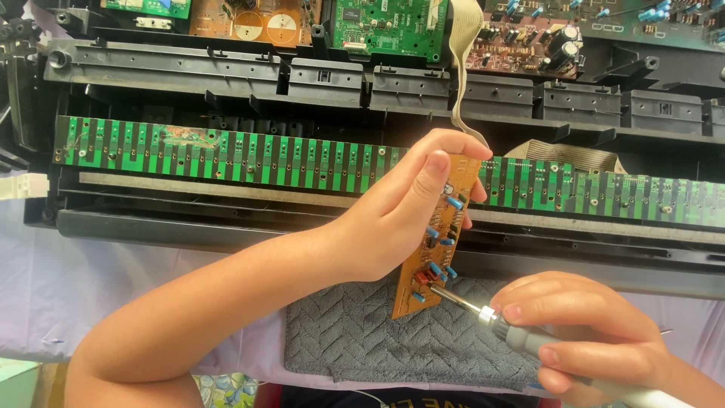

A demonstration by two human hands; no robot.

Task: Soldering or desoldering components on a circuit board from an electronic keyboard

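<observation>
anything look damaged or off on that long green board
Yes: near the left end of the long green striped circuit board, a brownish scorched-looking patch mars the stripes, with thin loose wires beside it. The rest of the strip looks even.

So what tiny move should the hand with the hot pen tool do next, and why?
Probably nudge the tip a touch forward. The right hand holds the soldering iron with its tip at the lower edge of the small orange circuit board, which the left hand holds tilted over the grey towel. Whether it touches a joint is unclear.
</observation>
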